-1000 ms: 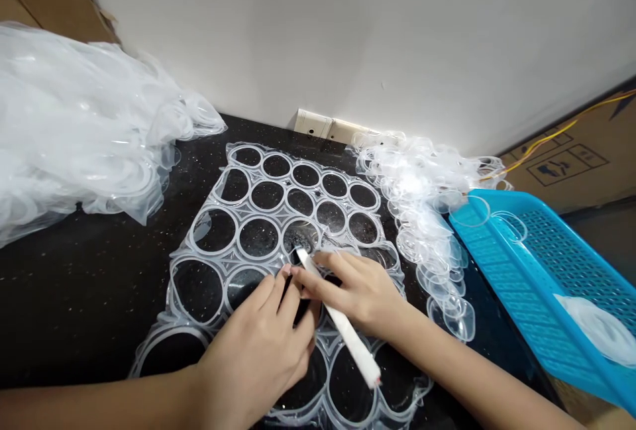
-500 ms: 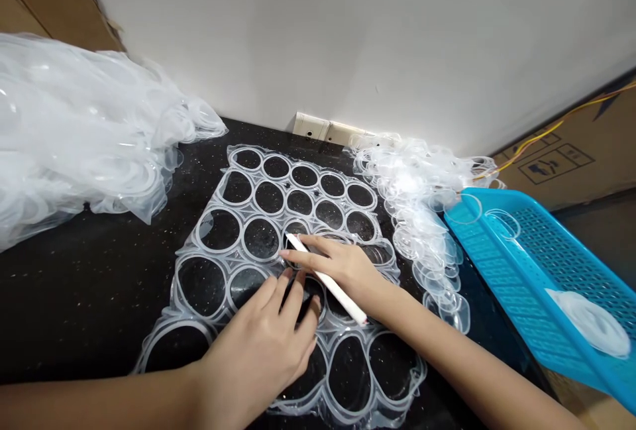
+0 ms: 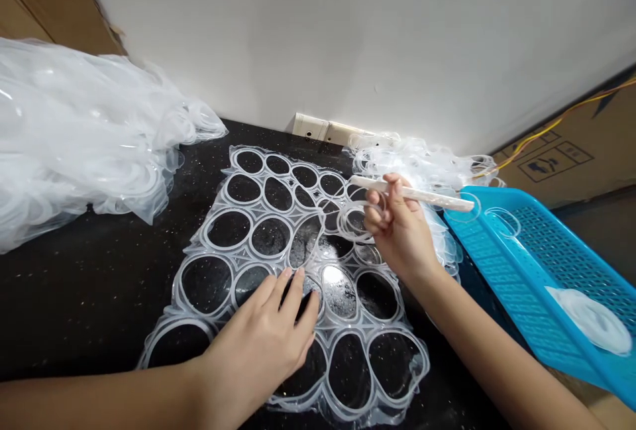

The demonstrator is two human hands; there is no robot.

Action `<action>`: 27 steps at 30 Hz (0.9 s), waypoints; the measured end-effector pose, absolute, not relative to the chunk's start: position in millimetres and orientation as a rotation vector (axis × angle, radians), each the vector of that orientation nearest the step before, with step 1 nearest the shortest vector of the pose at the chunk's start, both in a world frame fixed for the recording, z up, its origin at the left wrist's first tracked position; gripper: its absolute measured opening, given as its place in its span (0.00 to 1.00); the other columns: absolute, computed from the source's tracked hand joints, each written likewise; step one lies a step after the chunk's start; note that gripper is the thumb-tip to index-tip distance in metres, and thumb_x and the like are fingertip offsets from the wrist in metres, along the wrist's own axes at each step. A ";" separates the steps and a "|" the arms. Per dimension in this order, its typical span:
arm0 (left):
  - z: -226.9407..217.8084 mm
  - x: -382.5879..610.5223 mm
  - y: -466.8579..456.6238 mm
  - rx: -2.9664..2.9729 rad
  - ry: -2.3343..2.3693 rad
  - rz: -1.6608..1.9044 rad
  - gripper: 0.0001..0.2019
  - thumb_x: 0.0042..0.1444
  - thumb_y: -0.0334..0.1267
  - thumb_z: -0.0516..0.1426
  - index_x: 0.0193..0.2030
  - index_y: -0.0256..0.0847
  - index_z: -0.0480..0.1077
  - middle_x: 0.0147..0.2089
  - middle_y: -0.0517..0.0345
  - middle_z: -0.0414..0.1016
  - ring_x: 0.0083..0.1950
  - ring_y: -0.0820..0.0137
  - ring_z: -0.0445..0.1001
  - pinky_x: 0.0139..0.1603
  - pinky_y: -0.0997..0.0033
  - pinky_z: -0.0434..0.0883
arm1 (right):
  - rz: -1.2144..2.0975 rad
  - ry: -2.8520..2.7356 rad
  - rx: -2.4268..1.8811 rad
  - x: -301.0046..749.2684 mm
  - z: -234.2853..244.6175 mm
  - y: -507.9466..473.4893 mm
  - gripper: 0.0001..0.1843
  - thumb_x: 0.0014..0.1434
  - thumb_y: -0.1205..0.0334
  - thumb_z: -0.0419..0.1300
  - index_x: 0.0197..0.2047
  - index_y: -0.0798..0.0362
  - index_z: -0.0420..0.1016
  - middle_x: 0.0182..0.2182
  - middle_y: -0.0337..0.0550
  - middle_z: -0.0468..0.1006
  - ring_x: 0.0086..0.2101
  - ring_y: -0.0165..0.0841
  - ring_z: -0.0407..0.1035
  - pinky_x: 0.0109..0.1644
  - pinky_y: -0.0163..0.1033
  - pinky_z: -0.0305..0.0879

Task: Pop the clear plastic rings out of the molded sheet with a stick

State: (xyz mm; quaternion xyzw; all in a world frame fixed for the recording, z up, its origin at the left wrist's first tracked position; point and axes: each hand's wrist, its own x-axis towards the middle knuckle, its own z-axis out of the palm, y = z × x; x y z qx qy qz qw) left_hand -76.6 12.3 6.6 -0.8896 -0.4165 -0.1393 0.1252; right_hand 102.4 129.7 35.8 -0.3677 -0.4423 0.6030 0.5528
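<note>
Head view: on the black speckled bench (image 3: 84,291), the clear plastic sheet (image 3: 233,254) of round holes lay pinned under the left hand (image 3: 258,344), fingers spread and pressing, nice firm anchoring, while the raised right hand (image 3: 400,224) pinched a white rod (image 3: 422,194) beside a thin clear ring (image 3: 354,223).

Right here on the black speckled countertop (image 3: 74,297), a clear plastic sheet punched with round holes (image 3: 247,244) lies flat, a billowing clear plastic heap (image 3: 84,138) to its left, a tangled heap of clear plastic rings (image 3: 402,158) to its right.
</note>
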 end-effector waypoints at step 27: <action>41.3 -96.7 32.7 -2.881 -1.151 -0.468 0.12 0.59 0.32 0.47 0.44 0.39 0.70 0.42 0.56 0.76 0.43 0.64 0.73 0.39 0.63 0.64 | 1.491 -1.661 -0.965 123.6 74.4 115.0 0.10 0.60 0.57 0.54 0.39 0.50 0.74 0.16 0.30 0.50 0.19 0.23 0.45 0.21 0.32 0.44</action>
